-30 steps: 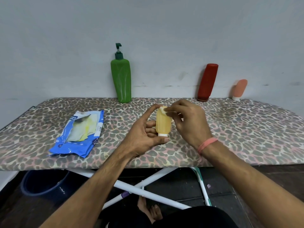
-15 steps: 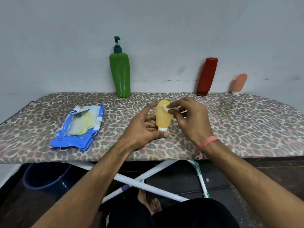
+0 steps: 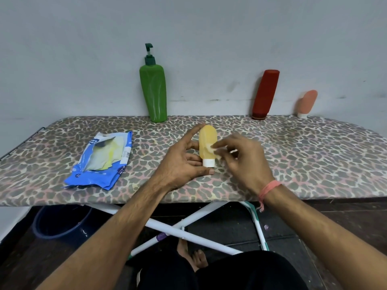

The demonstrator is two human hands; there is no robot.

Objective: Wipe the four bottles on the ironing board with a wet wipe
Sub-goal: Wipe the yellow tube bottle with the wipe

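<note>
My left hand (image 3: 184, 162) holds a small yellow bottle (image 3: 207, 141) cap-down over the leopard-print ironing board (image 3: 303, 155), forefinger at its top and thumb under its white cap. My right hand (image 3: 243, 162) pinches a small folded wet wipe (image 3: 212, 150) against the bottle's lower right side. A green pump bottle (image 3: 154, 91), a red bottle (image 3: 265, 95) and a small pink bottle (image 3: 306, 103) stand at the board's far edge, leaning on the wall.
An open blue wet-wipe pack (image 3: 102, 162) lies on the board's left part. Under the board are its white crossed legs (image 3: 184, 229), a dark blue bucket (image 3: 60, 222) at the left, and my bare foot (image 3: 192, 256) on the dark floor.
My right hand with the wipe has slid from the top of the yellow bottle down to its lower side. The camera tilted down a little; the left hand kept its hold.
</note>
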